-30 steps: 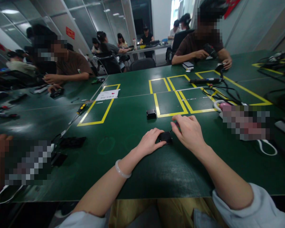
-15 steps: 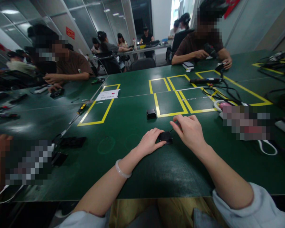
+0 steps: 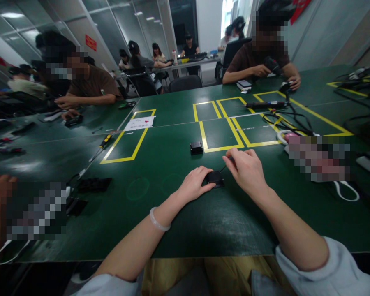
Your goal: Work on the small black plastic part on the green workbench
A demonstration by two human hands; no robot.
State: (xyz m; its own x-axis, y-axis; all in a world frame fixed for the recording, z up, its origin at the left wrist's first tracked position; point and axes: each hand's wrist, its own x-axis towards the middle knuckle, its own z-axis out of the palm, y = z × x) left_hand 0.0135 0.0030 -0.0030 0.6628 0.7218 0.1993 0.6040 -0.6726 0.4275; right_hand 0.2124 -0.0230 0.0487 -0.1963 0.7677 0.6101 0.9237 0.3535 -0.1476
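My left hand (image 3: 193,185) rests on the green table (image 3: 172,218) with its fingers curled round a small black box (image 3: 215,177), pinning it to the tabletop. My right hand (image 3: 248,168) hovers just to the right of the box, fingers pinched on a thin dark tool whose tip (image 3: 223,168) points down at the box. A second small black box (image 3: 196,147) lies a little farther away, beside the yellow tape line.
Yellow tape rectangles (image 3: 222,127) mark the table's middle. A screwdriver (image 3: 105,141) and black parts (image 3: 94,184) lie to the left, cables (image 3: 283,119) to the right. Other people sit at the far left (image 3: 89,84) and far right (image 3: 259,57).
My right hand has lifted and tilted slightly over the box. The left hand and the box have stayed put.
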